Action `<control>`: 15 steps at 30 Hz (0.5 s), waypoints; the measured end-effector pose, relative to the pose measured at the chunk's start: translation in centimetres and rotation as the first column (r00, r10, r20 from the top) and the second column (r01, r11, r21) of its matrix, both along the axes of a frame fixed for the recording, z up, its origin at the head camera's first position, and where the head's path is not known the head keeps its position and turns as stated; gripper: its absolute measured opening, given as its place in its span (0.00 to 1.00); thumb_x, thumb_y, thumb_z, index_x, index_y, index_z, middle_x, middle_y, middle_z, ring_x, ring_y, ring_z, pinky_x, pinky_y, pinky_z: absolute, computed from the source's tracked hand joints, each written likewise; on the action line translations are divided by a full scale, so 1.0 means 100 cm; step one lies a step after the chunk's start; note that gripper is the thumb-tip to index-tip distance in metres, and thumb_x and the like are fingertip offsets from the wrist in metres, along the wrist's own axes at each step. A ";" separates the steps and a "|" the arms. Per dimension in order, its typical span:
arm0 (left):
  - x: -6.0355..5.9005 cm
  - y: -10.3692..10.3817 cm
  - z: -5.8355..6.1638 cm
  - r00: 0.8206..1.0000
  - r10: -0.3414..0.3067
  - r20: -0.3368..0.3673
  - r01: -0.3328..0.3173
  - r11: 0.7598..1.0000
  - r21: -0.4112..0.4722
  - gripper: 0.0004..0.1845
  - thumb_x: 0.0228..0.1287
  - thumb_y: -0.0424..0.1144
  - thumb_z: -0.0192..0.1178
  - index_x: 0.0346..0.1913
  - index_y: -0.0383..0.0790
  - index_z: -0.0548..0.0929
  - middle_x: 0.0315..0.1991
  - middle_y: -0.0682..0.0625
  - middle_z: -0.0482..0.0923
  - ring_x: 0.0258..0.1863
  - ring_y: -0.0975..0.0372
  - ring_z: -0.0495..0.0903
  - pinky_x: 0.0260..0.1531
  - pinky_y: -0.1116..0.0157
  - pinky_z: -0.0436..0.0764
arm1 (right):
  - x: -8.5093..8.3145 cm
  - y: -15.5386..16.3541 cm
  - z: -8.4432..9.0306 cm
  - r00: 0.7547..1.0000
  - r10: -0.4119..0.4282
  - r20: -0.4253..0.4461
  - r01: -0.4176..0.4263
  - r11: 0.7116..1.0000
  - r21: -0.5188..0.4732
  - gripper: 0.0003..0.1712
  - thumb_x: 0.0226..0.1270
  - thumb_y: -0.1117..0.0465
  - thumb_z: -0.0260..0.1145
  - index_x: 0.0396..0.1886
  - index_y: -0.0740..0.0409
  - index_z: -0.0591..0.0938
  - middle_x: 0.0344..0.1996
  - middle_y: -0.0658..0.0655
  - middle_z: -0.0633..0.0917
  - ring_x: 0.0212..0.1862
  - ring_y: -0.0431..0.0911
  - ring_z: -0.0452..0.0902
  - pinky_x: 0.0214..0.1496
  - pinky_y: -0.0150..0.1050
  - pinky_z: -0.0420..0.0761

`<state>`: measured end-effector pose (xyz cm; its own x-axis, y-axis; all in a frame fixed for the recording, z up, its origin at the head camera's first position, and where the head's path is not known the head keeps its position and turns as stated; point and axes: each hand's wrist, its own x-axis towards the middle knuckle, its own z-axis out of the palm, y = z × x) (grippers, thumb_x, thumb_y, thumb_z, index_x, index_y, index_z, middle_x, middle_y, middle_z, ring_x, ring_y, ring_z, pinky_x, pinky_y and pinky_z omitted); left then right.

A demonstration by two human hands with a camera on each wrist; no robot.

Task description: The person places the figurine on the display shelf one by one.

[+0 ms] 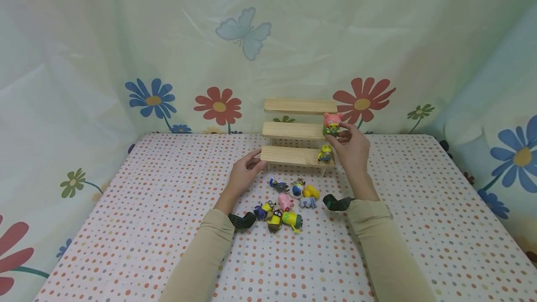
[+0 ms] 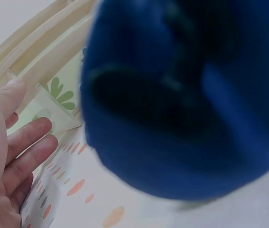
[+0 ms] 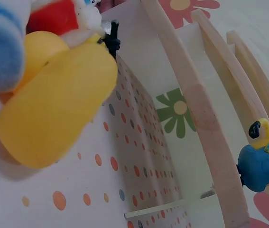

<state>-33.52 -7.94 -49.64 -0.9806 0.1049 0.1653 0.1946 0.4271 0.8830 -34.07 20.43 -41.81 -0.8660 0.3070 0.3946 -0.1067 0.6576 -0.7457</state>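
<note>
At the left, the left hand [image 1: 247,169] is at the near end of the lowest board of a three-tier wooden shelf [image 1: 289,154], thumb by the board's end, fingers apart and loosely bent, gripping nothing; firm contact cannot be confirmed. Below the shelf, a loose cluster of figurines [image 1: 285,202] lies on the dotted tabletop [image 1: 168,209]. Rightward, a yellow-and-blue figurine [image 1: 325,154] stands near the right end of the lowest board. Just above it, at the right end of the middle board, is the pink-headed figurine [image 1: 331,125], pinched between thumb and fingers of the right hand [image 1: 352,148], the grip closed to the figurine's width. Whether its base bears on the wood cannot be told. Judgement: best lowered level, base fully inside the board's edge, released only once steady, thumb withdrawn sideways so as to miss the figurine below; a light steadying touch by the left hand would limit shelf shift. Orientation: figurine upright, face toward the person, long axis roughly vertical, across the board's length.
</note>
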 end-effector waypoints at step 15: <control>-0.001 -0.001 -0.003 1.000 -0.011 -0.001 0.011 1.000 0.003 0.30 0.62 0.60 0.57 0.66 0.56 0.71 0.48 0.49 0.83 0.46 0.60 0.82 0.44 0.60 0.80 | 0.006 0.010 0.014 0.997 -0.010 0.071 0.004 0.997 0.074 0.26 0.63 0.51 0.67 0.58 0.55 0.78 0.42 0.61 0.84 0.44 0.54 0.79 0.45 0.50 0.79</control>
